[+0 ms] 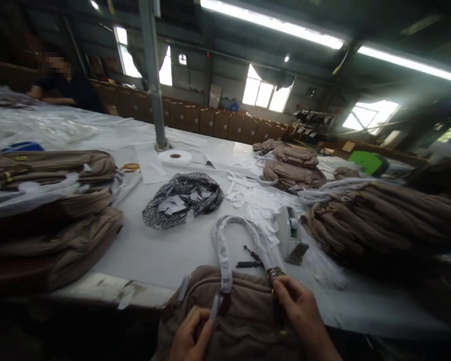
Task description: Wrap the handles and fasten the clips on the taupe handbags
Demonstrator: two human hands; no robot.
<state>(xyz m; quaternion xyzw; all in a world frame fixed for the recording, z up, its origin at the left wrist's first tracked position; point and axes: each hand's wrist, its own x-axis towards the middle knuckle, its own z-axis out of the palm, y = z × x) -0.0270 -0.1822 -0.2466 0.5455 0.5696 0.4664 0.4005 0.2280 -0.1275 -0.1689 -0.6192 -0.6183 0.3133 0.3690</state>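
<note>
A brown fabric bag (244, 321) stands at the table's near edge, right in front of me. Its looped handle (222, 240) is wrapped in white material and rises over the tabletop. My left hand (193, 333) is closed in a pinch on a thin white strip (215, 305) beside the handle's left base. At the other base, my right hand (296, 301) pinches the handle's lower end, where a dark patterned piece shows; the fingertips partly hide what is between them. Dark zipper pulls or tassels (248, 264) lie behind the bag, within the handle loop.
Brown bags are stacked at left (86, 235) and right (379, 215). A tape dispenser (291, 235), white paper pieces (251, 193), a black-and-white speckled cloth (158, 215) and a white roll (165, 156) lie on the table (143, 250). A metal post (154, 75) rises behind; another person (71, 90) sits far left.
</note>
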